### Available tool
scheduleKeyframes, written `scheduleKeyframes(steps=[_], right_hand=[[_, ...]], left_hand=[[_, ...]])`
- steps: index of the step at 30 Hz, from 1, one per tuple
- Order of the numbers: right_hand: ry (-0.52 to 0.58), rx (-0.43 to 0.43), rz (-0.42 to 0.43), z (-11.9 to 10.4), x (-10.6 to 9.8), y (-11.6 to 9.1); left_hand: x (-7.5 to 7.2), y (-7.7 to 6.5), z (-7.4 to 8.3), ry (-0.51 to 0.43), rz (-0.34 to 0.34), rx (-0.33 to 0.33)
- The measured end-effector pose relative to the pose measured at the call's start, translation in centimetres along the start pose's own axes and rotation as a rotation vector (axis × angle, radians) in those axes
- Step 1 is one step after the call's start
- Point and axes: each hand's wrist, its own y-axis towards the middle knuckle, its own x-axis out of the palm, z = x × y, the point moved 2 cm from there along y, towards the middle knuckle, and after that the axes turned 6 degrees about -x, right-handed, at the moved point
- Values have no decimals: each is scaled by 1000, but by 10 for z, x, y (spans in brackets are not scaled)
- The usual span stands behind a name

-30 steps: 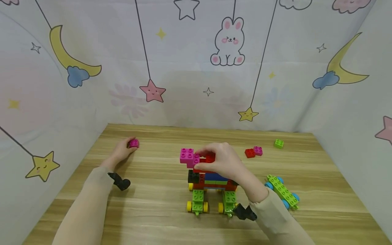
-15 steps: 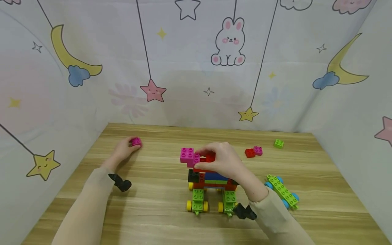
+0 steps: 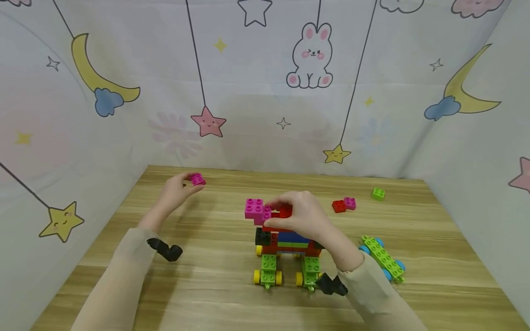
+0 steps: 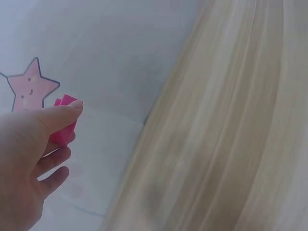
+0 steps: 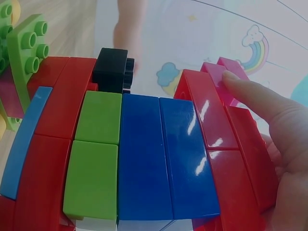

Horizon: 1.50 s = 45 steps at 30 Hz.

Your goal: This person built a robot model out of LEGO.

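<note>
At the table's back left, my left hand (image 3: 174, 194) pinches a magenta toy brick (image 3: 198, 179) between thumb and fingers. The left wrist view shows that brick (image 4: 67, 120) held up against the cloth wall, thumb on one side. Near the middle stands a model built of toy bricks (image 3: 293, 239), with green bases on yellow wheels and red, blue, green and black layers. My right hand (image 3: 300, 216) grips its top, around the red bricks (image 5: 219, 120) beside a magenta pair (image 3: 254, 209) that juts out to the left. The right palm hides part of the top.
Right of the model lies a green wheeled base (image 3: 383, 258) with blue wheels. Behind it are a red brick (image 3: 338, 206), a magenta brick (image 3: 350, 203) and a light green brick (image 3: 378, 193). Printed cloth walls (image 3: 248, 147) bound the wooden table (image 3: 215, 285) at back and sides.
My left hand has lifted the magenta brick from the table and moved it right and farther back. The right hand keeps its grip on the model, which stays in place.
</note>
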Motion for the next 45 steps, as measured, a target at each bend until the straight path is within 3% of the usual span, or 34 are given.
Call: scheduleKeyframes(steps=[7,18,26,32,36,45], right_hand=[[-2,10,-11,0,-1,1],[-13,11,-14,0,0,0],[81,-11,84,1,-3,-2],[98,-103,243,-4,-8,-4],[93,-172,326,-8,-15,-7],[78,-237,380,-15,-37,-21]], left_hand=[[-8,-18,46,-55,78,98],[-12,-58,114,-131,167,252],[-12,-85,155,-155,226,383],[-7,-103,176,-185,233,495],[-2,-112,189,-204,215,525],[18,-129,220,-220,125,549]])
